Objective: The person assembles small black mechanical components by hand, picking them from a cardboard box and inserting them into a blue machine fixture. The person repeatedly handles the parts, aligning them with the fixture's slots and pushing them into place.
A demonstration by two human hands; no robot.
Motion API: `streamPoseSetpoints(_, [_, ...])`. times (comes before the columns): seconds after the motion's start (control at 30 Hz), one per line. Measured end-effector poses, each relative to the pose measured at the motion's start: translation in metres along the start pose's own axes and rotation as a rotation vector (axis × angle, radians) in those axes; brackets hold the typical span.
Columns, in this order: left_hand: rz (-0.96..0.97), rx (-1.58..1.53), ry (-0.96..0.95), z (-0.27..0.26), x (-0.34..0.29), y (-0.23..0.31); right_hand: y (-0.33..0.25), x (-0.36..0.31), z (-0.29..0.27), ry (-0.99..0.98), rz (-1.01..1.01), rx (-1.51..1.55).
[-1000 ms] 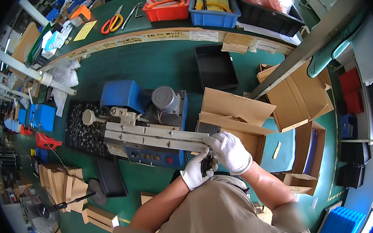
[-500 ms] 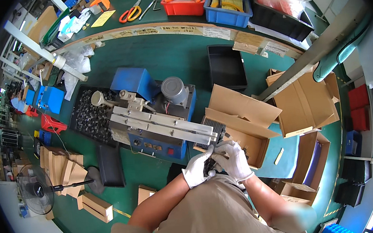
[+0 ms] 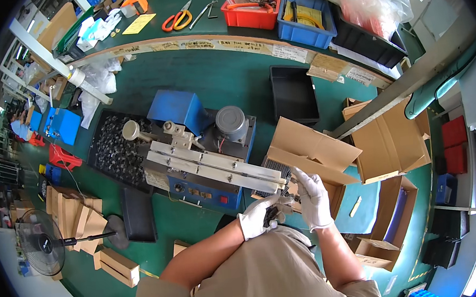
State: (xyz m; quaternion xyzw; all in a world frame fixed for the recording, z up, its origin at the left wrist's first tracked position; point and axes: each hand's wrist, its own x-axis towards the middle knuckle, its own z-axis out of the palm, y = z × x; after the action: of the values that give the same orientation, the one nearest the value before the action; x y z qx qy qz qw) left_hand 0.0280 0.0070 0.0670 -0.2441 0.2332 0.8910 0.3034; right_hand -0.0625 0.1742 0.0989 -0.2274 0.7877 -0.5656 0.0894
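Note:
My left hand (image 3: 257, 217), in a white glove, curls around a clump of small dark pieces (image 3: 269, 216) close to my body; their exact kind is too small to tell. My white-gloved right hand (image 3: 314, 200) is raised just right of it, fingers stretched out, with nothing plainly held. Both hands are by the lower right end of a long metal rail (image 3: 217, 164) that slopes across a blue bench machine (image 3: 203, 199). Thin dark strips or tubes (image 3: 276, 169) lie side by side beyond the rail's end, at an open cardboard box (image 3: 332, 188).
A black tray (image 3: 118, 150) of small dark parts sits left of the machine. Two more black trays (image 3: 295, 93) (image 3: 138, 215) lie on the green table. Scissors (image 3: 177, 20), a red bin (image 3: 254, 7) and a blue bin (image 3: 306, 23) occupy the shelf. More cardboard boxes (image 3: 387, 135) stand right.
My right hand has come away from the left, moving slightly right and up, and its bent fingers have straightened. My left hand still holds the dark clump. The view has shifted slightly.

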Motion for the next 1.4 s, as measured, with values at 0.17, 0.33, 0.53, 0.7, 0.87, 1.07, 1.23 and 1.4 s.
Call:
streamPoseSetpoints(0.17, [0.011,-0.082,0.028,-0.017,0.009,-0.004,-0.028,0.012,-0.019,-0.05,-0.095,-0.393])
streamPoseSetpoints(0.33, [0.019,-0.101,-0.001,-0.02,0.014,-0.004,-0.036,0.021,-0.029,-0.258,-0.254,-0.56])
streamPoseSetpoints(0.53, [0.033,-0.124,-0.041,-0.03,0.019,-0.007,-0.042,0.029,-0.014,-0.303,-0.327,-0.556])
streamPoseSetpoints(0.7, [0.018,-0.179,-0.029,-0.024,0.015,-0.002,-0.043,0.031,-0.006,-0.271,-0.394,-0.544])
streamPoseSetpoints(0.87, [-0.043,-0.236,-0.142,-0.012,0.005,0.009,-0.031,0.011,-0.002,0.038,-0.26,-0.327])
streamPoseSetpoints(1.07, [0.056,0.042,-0.059,-0.008,0.006,0.005,-0.029,-0.007,0.011,-0.15,-0.114,-0.382])
streamPoseSetpoints(1.23, [0.098,0.127,-0.052,-0.016,0.016,-0.004,-0.014,-0.004,0.007,-0.311,-0.049,-0.232])
streamPoseSetpoints(1.4, [0.001,0.012,-0.142,-0.02,0.017,0.0,-0.021,0.003,-0.012,-0.17,-0.065,-0.268])
